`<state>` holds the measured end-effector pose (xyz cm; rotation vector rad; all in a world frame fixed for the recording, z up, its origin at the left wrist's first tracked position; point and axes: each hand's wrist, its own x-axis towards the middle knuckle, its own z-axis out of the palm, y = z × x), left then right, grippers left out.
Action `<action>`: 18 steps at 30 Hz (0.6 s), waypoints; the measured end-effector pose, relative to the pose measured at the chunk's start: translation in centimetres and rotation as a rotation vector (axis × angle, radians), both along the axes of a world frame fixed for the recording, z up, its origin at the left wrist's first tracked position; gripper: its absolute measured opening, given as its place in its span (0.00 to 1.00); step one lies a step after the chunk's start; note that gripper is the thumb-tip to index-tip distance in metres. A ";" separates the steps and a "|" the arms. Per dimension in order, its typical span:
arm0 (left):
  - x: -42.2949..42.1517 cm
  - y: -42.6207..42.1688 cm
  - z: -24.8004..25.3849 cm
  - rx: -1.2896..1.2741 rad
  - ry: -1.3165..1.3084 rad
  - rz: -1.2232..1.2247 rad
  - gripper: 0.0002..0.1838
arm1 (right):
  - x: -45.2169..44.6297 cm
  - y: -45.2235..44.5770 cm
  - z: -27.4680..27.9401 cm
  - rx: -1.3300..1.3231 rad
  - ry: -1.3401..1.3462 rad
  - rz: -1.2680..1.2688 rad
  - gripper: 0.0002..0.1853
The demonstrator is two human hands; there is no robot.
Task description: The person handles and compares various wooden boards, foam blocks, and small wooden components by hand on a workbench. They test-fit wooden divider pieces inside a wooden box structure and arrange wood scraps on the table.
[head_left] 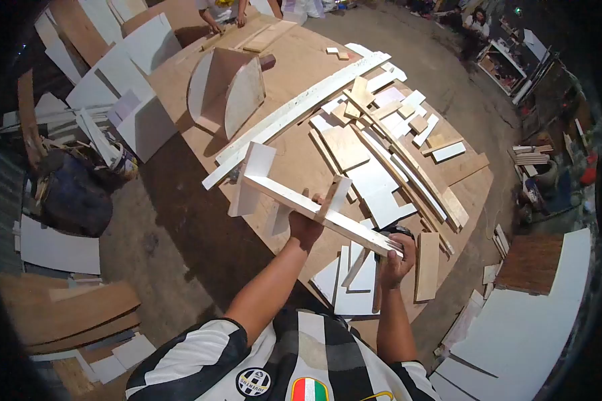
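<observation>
A white wooden assembly (301, 202), a long strip with short panels crossing it, is held up over the near side of the plywood table (287, 144). My left hand (306, 226) is closed around its middle, beside a short cross panel. At the strip's right end, my right hand (399, 257) grips it with bent fingers. A dark object (398, 232), too hidden to name, shows behind my right hand. White panel pieces (354, 301) lie on the table under the strip.
Long white boards (301, 110) and a curved-sided wooden box (224, 93) lie farther back. Loose wood pieces (341, 147) cover the table's right half. A co-worker's hands (227, 25) are at the far edge. Large white panels (528, 334) stand at the right.
</observation>
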<state>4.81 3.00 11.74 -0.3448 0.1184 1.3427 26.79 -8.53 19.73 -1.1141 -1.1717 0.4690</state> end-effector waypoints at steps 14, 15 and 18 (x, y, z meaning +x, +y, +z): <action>3.3 4.8 -5.1 0.351 -0.193 -0.244 0.30 | -2.9 7.0 11.5 -0.544 0.100 -0.167 0.30; 3.5 5.1 -5.8 0.336 -0.140 -0.250 0.31 | -3.2 8.0 11.8 -0.477 -0.085 -0.146 0.30; 2.8 5.2 -5.9 0.294 -0.041 -0.333 0.38 | -5.7 10.7 13.6 -0.376 -0.364 -0.101 0.29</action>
